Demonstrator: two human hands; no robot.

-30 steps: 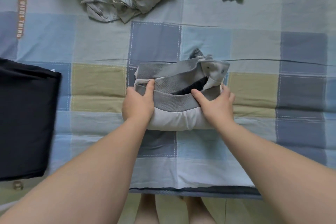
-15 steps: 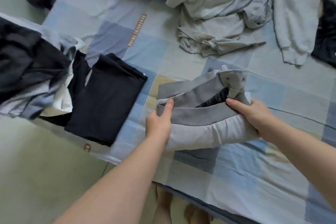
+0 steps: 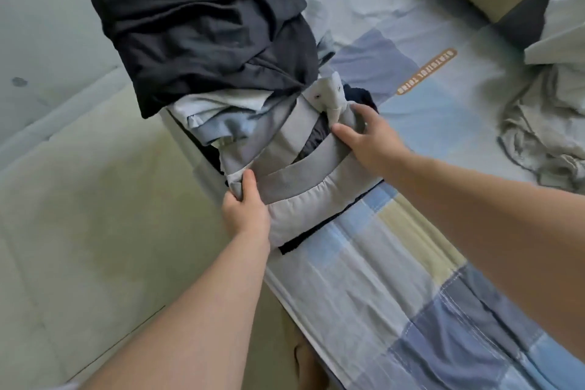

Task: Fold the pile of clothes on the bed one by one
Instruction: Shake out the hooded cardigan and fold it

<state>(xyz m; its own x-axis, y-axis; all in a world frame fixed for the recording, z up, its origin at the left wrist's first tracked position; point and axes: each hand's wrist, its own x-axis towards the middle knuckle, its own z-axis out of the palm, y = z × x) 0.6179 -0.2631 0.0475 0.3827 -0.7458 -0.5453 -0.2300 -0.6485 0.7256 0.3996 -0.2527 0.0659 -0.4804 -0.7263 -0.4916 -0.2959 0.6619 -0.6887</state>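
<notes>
Now, furthest to the left of your left hand lies the pale floor (image 3: 79,199). Beyond that hand, up and slightly left, a stack of clothes (image 3: 218,111) sits at the bed's edge, with a crumpled black garment (image 3: 202,25) on top and pale blue and grey pieces beneath it. Your left hand (image 3: 245,207) grips the near left end of the folded grey garment (image 3: 304,187), thumb on top and fingers curled under the fabric. The garment stretches between your two hands, just beside the stack and touching its lower layers. Under it a dark folded piece (image 3: 292,244) shows along the near edge; whether the grey garment rests on it or is lifted clear, you cannot tell. Your right hand (image 3: 370,139) holds the far right end, thumb pressed on the grey band and fingers wrapped over the fold. Below and to the right of that hand spreads the checked bedsheet (image 3: 411,279), with an orange label (image 3: 427,71) beyond your right hand. Well to the right lies the unfolded pile of pale clothes (image 3: 544,130).
</notes>
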